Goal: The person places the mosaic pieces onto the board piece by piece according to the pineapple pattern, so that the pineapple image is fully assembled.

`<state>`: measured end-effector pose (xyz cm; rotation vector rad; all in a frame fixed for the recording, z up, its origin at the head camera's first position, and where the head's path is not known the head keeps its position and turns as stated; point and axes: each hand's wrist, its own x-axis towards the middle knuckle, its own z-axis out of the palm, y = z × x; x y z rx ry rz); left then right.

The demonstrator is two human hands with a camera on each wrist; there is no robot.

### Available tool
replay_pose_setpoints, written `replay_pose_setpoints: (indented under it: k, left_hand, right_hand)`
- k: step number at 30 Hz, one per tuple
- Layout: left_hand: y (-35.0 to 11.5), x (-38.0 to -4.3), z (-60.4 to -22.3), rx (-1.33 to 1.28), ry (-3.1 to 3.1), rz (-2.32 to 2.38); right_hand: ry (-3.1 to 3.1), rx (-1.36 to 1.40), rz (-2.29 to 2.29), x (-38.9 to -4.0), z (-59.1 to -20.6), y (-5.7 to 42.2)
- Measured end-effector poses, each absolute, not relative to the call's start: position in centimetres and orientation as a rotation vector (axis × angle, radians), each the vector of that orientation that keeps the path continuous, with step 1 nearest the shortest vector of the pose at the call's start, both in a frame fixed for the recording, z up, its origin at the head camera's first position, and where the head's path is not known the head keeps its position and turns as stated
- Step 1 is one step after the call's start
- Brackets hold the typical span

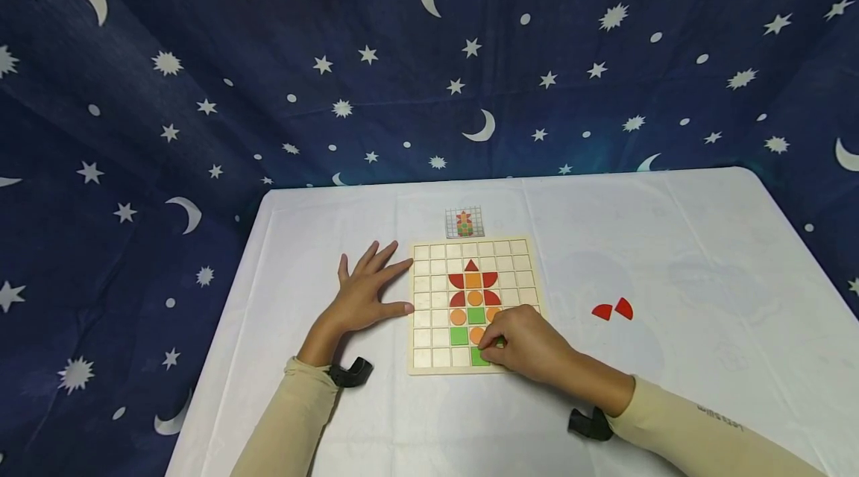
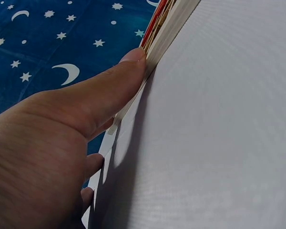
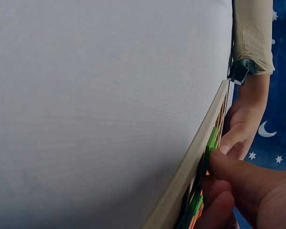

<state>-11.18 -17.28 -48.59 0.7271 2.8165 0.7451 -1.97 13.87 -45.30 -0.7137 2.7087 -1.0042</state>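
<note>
A wooden grid board (image 1: 423, 358) lies on the white table, with red, orange and green flat pieces set in its middle columns. My right hand (image 1: 533, 346) is over the board's lower part, thumb and fingertips pinching a green square piece (image 1: 478, 358) at the bottom row. In the right wrist view the thumb presses on that green piece (image 3: 211, 139) at the board's edge; the fingers cover nearby cells. With fingers spread, my left hand (image 1: 365, 299) rests on the table, its thumb (image 2: 133, 59) and a fingertip touching the board's left edge.
Two loose red quarter-circle pieces (image 1: 624, 308) lie to the right of the board. Behind it is a small card (image 1: 464, 223) printed with a coloured grid figure. A dark blue cloth (image 1: 403, 74) with moons and stars hangs behind the table.
</note>
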Motion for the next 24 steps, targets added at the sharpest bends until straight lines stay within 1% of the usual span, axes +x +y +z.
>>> replay_pose_setpoints:
  k: [9,24]
  left_hand:
    - [-17.25,-11.21,-48.5,0.725,2.81,0.75]
    - [-17.26,-11.23,-48.58,0.711,2.809,0.749]
  right_hand:
    - [2.729,-0.658,-0.981,-1.9,-45.33,14.64]
    - [2.745,-0.674,-0.945,-1.84,-45.53,14.81]
